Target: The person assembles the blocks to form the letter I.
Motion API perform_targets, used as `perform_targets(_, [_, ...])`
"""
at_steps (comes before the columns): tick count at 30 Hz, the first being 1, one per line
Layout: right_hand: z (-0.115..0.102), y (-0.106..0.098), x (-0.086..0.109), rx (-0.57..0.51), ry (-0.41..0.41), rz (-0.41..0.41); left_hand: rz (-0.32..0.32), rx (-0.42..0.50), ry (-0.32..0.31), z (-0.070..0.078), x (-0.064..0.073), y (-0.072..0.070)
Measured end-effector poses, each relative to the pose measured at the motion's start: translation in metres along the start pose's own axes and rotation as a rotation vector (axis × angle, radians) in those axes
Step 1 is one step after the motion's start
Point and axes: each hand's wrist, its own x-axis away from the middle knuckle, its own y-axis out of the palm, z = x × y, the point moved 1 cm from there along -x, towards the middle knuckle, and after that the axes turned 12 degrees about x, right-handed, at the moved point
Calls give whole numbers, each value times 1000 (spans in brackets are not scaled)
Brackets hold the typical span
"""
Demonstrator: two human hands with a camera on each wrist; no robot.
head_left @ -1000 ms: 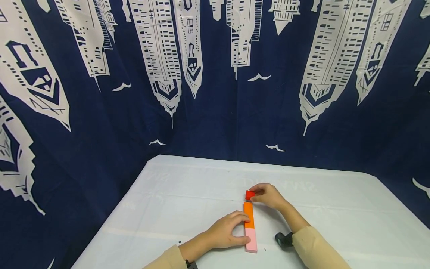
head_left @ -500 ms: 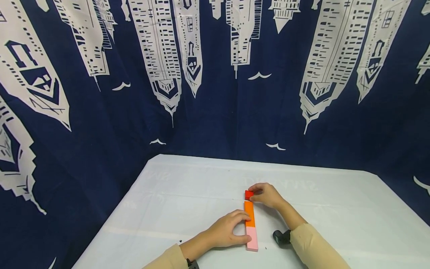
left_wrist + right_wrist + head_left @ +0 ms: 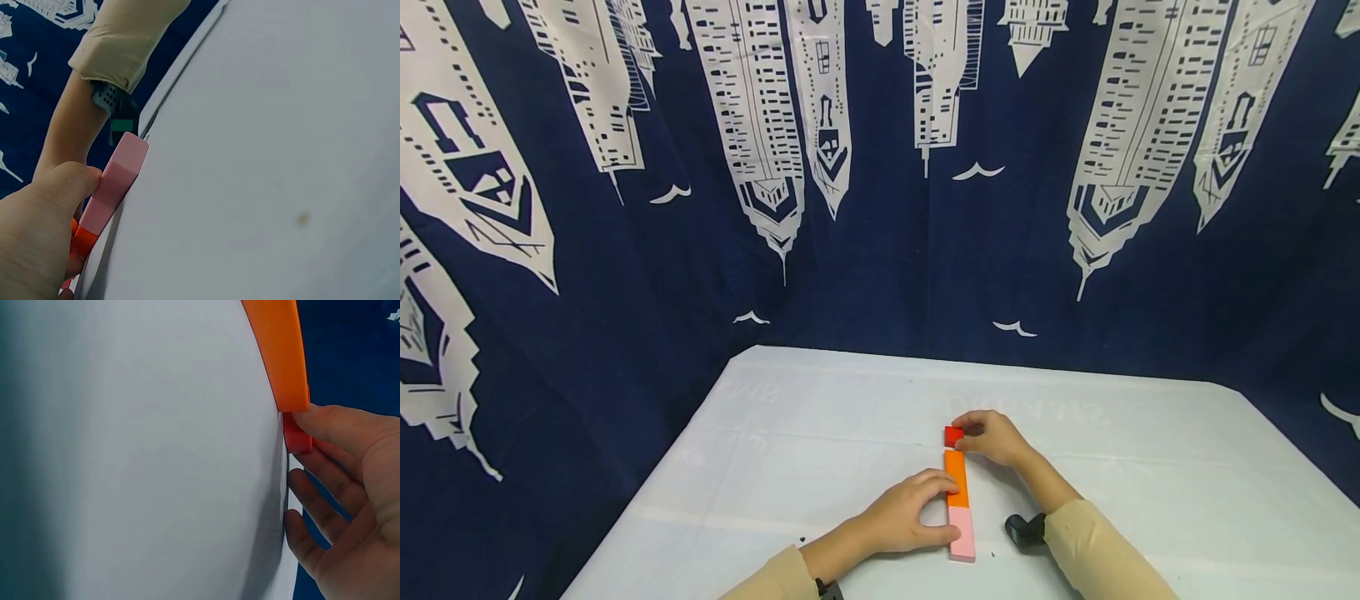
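A pink block point(image 3: 962, 545) and an orange block point(image 3: 954, 467) lie end to end in a line on the white table. My left hand point(image 3: 898, 517) holds them from the left, thumb at the pink block and fingertips on the orange one. In the left wrist view the thumb presses the side of the pink block point(image 3: 119, 178). Beyond the orange block's far end, my right hand point(image 3: 996, 438) pinches a small red block point(image 3: 951, 437). A narrow gap shows between red and orange from the head. The right wrist view shows the orange block point(image 3: 279, 353) partly covering the red block point(image 3: 297, 434).
The white-covered table point(image 3: 820, 400) extends around the blocks, with its far edge behind them. A dark blue curtain point(image 3: 880, 275) with white buildings hangs beyond it. A dark wrist camera point(image 3: 1025, 531) sits under the right forearm.
My right hand has shifted the red block slightly left, bringing it over the end of the orange block's line and turning it straighter. The left hand has stayed in place.
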Motion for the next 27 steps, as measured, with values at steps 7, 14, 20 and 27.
perform_targets(7, [2,3,0,11,-16,11,-4,-2,4,0,0,0])
perform_targets(14, [3,0,1,-5,-55,16,-4,-14,26,1,1,0])
perform_targets(20, [-2,-12,3,-45,-23,35,1,-23,24,2,0,1])
perform_targets(27, [-7,-46,11,-57,-21,107,25,9,-17,2,0,1])
